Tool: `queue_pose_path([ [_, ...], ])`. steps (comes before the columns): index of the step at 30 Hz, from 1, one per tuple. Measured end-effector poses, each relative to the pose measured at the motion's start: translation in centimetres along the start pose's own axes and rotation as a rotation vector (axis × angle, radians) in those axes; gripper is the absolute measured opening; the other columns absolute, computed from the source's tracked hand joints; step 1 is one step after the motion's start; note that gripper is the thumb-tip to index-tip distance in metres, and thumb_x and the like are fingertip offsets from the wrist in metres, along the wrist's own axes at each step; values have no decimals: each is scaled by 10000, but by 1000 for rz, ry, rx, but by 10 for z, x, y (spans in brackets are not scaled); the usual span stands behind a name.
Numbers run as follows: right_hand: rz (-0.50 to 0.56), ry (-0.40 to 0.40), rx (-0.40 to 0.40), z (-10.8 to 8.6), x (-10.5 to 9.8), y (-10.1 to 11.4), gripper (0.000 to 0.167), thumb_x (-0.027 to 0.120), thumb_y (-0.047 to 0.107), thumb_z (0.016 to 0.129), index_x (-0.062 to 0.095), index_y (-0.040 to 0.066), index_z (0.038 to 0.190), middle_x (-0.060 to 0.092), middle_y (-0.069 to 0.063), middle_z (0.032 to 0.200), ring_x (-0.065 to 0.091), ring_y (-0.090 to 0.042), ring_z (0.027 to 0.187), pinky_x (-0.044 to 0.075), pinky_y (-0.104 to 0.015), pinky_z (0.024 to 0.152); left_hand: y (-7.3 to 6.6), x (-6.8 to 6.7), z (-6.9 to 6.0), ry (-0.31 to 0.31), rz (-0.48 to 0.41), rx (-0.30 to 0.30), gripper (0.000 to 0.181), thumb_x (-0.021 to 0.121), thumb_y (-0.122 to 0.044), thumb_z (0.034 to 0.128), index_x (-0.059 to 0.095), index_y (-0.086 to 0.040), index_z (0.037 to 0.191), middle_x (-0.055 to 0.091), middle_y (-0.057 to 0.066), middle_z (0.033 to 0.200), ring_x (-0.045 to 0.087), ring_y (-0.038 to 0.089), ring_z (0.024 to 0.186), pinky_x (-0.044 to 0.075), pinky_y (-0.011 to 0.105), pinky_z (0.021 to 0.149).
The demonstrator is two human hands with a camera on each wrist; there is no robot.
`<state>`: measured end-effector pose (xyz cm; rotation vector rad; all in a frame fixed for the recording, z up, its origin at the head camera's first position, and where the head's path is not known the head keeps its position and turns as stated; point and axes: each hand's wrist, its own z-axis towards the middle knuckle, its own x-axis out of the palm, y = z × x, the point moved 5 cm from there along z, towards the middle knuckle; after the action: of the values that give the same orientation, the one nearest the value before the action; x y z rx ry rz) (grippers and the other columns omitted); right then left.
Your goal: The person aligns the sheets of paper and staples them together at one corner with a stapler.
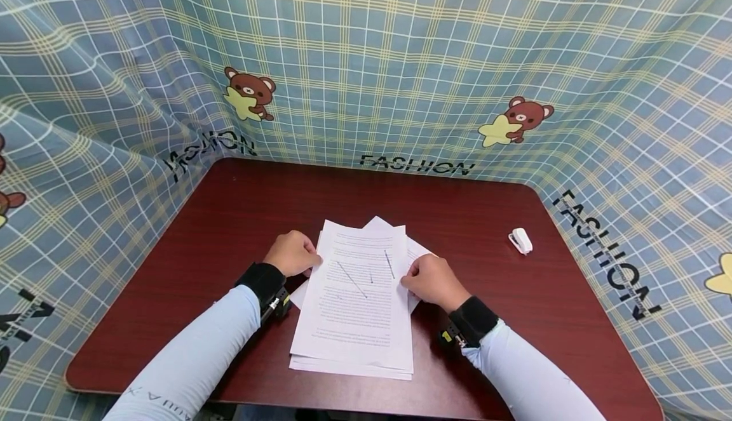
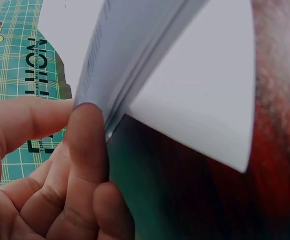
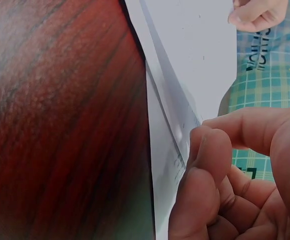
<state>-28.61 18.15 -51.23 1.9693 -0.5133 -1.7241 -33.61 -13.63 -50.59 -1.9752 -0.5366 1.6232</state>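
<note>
Printed sheets of paper (image 1: 354, 307) lie in a loose stack near the table's front edge, with pen-like dark strokes on the top page. Another sheet (image 1: 420, 251) pokes out askew from beneath. My left hand (image 1: 293, 254) pinches the left edge of the upper sheets between thumb and fingers; in the left wrist view their edges (image 2: 135, 65) stand raised above a lower sheet (image 2: 199, 100). On the opposite side my right hand (image 1: 434, 279) pinches the right edge, and the right wrist view shows that paper (image 3: 189, 55) lifted at the fingertips.
A small white stapler (image 1: 520, 241) sits at the right of the dark red wooden table (image 1: 257, 199). Plaid cloth (image 1: 366, 91) with bear prints hangs behind and along both sides of the table.
</note>
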Motion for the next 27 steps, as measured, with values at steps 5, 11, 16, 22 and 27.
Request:
queue_pose_path([
  [5,-60,-12,-17,0,1,-1,271,764,252,875,679,195,624,603,38,537,563,-160,499,441,-299,470,-1,2,-3,6,24,-10,188,806,-254,866,743,-98,783,706,16,615,679,138,561,488,303,640],
  [11,-88,-11,-8,0,2,-4,236,776,255,853,680,189,648,598,22,573,552,-165,524,436,-301,475,0,4,-5,13,24,-17,198,824,-254,851,739,-97,766,694,11,609,676,155,570,488,303,612],
  [16,-107,-15,-23,0,0,-3,226,777,250,839,674,202,644,595,27,586,546,-162,542,426,-299,484,0,4,-5,11,37,-27,205,837,-250,839,727,-97,758,685,16,612,656,171,582,474,305,584],
  [22,-132,-23,-31,0,0,-1,220,783,246,821,669,204,637,595,31,592,543,-157,561,414,-296,495,0,7,-3,21,76,-31,228,851,-251,827,698,-108,736,667,11,598,638,174,574,462,304,549],
  [27,-133,-20,-26,-1,0,-1,232,795,263,828,675,197,642,597,25,596,545,-164,564,415,-298,494,-1,7,-3,13,109,-22,253,858,-278,801,679,-119,719,655,1,572,638,165,551,455,305,545],
])
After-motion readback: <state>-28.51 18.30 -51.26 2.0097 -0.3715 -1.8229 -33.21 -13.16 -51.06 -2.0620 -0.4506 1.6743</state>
